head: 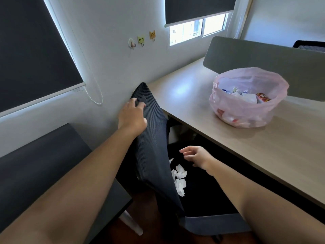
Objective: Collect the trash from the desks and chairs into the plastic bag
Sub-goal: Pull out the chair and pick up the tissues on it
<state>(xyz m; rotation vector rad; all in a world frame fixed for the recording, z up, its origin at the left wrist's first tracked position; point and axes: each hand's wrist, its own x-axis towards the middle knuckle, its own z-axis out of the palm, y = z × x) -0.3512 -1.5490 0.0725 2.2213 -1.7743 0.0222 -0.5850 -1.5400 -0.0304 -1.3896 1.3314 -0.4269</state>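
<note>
The left hand (132,115) grips the upper part of the black mesh chair backrest (153,138), its fingers (136,101) curled onto it. The right hand (194,155) hovers over the chair seat (202,199), fingers relaxed and holding nothing, near the crumpled white tissues (180,180) that lie on the seat beside the backrest. The pink plastic bag (242,112), open and holding trash, stands on the counter (184,95).
</note>
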